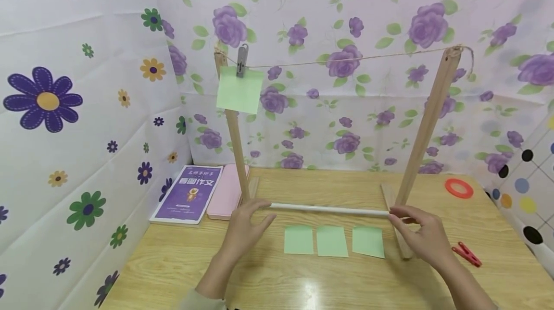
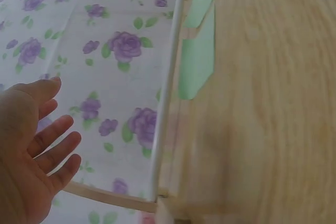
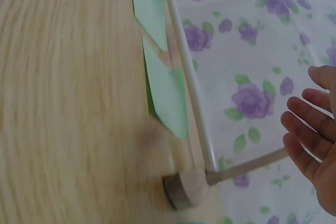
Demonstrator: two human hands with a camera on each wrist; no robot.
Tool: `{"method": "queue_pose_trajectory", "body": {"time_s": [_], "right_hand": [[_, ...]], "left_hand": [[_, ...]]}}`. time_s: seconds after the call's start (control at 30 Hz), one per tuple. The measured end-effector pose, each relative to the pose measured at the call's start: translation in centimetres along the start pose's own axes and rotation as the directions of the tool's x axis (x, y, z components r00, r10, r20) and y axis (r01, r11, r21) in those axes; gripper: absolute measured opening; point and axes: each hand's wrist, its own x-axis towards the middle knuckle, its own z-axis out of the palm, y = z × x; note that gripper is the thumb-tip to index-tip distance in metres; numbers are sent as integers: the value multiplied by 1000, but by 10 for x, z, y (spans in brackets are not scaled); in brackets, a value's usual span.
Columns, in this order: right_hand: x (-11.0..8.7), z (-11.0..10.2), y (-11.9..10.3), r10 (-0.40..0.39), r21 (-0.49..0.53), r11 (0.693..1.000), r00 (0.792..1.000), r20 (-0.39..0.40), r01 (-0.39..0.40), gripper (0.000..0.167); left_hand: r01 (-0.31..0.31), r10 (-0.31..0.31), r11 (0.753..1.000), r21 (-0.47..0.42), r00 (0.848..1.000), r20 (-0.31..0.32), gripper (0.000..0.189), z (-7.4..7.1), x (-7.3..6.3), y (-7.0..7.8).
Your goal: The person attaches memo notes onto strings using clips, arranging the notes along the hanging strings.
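Note:
A white rod spans the gap between two upright wooden posts, low down near the table. My left hand is at its left end, fingers extended and thumb apart. At the other end, my right hand has its thumb and fingertips close by the rod. Both wrist views show the left hand and right hand with loosely spread fingers, nothing between them. Three green paper squares lie in a row in front of the rod. Another green sheet hangs from a string by a grey clothespin.
The string runs between the tops of the left post and right post. A purple book and a pink case lie at the left. On the right are a red clothespin and a red ring.

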Motion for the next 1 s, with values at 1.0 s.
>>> {"method": "queue_pose_trajectory", "body": {"time_s": [1.0], "right_hand": [[-34,-32,83,310,-298,931,888,341,-210,59]], "left_hand": [[219,-192,975,-46,924,330,62,51,-21,-32]]}}
